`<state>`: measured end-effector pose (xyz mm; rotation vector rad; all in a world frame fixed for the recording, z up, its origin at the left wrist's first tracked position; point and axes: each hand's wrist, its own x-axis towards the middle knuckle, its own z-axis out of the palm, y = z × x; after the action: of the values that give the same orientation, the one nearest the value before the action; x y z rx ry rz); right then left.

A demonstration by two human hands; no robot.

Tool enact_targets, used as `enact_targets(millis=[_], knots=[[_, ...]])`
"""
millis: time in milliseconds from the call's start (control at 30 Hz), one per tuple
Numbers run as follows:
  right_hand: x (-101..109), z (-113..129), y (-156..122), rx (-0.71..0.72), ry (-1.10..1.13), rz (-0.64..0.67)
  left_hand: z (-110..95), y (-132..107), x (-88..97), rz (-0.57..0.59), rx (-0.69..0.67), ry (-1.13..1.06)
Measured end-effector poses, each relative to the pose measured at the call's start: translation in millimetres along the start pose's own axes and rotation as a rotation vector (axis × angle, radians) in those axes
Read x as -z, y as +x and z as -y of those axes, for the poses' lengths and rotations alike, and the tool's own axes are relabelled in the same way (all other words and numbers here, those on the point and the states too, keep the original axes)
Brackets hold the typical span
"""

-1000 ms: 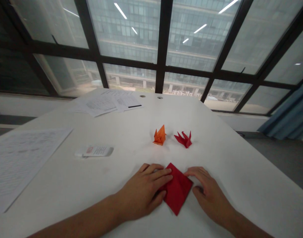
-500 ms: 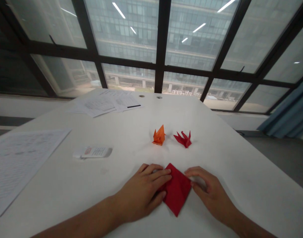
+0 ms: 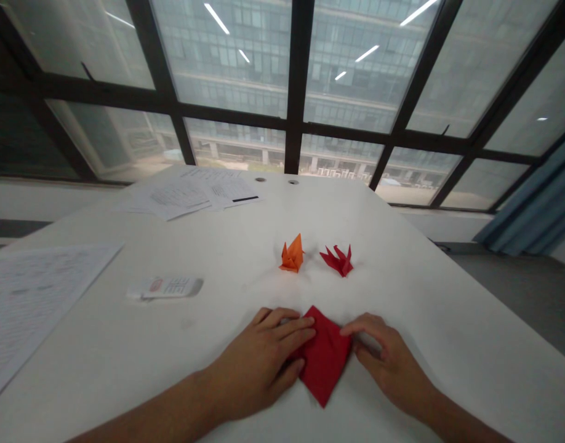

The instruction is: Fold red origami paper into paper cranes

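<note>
Red folded paper (image 3: 327, 363) lies on the white tabletop (image 3: 402, 258) between the person's two hands, turned like a diamond. From where I stand, the left hand (image 3: 264, 363) rests flat over its left side, fingers slightly spread. The right hand (image 3: 391, 360) curls at the opposite corner, index finger touching the edge, thumb close by; whether they pinch it, I cannot tell. Just beyond sit an orange folded figure (image 3: 292, 256) and a red folded figure (image 3: 341, 263), side by side.
</note>
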<state>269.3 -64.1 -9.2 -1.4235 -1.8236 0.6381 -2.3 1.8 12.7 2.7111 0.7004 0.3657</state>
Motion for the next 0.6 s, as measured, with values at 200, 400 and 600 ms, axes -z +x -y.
enact_targets(millis=[200, 400, 600], knots=[[-3.9, -5.0, -2.1, 0.115, -0.072, 0.063, 0.9, 0.3, -1.6, -0.007, -0.004, 0.011], [-6.0, -1.2, -1.3, 0.081, -0.143, 0.041, 1.8, -1.1, -0.6, 0.005, -0.087, 0.109], [-9.1, -0.1, -5.5, 0.068, -0.234, -0.009, -0.9, 0.3, 1.4, 0.012, -0.096, 0.131]])
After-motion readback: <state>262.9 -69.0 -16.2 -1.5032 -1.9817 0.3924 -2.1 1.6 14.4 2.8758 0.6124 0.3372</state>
